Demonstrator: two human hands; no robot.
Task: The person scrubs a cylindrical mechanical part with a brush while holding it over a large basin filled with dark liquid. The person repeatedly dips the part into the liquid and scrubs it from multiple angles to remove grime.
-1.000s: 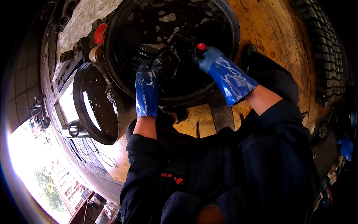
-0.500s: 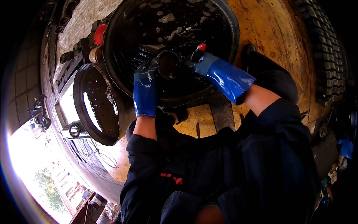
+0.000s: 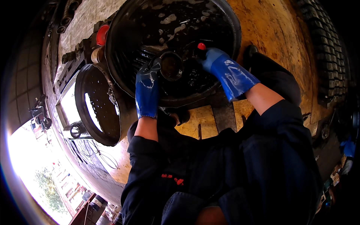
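Over a large round black basin (image 3: 237,41) of dark, foamy liquid, both my hands work in blue gloves. My left hand (image 3: 147,77) is closed on the left rim of a dark, wet ring-shaped part (image 3: 172,66), whose round opening faces up. To the right of that ring, my right hand (image 3: 215,62) grips a tool with a red-tipped handle (image 3: 201,46). The tool's working end is lost in the dark, so its kind cannot be made out. A gap lies between the right glove and the ring.
Left of the basin stands a smaller round pan (image 3: 79,95) holding dark liquid. A metal tube (image 3: 75,131) lies beside it, and a red round part (image 3: 102,35) sits above. A large treaded tyre (image 3: 330,56) stands at the far right.
My right hand has drawn away from the ring, slightly to the right, with the red-tipped tool. The ring's opening now shows more fully; my left hand stays on it.
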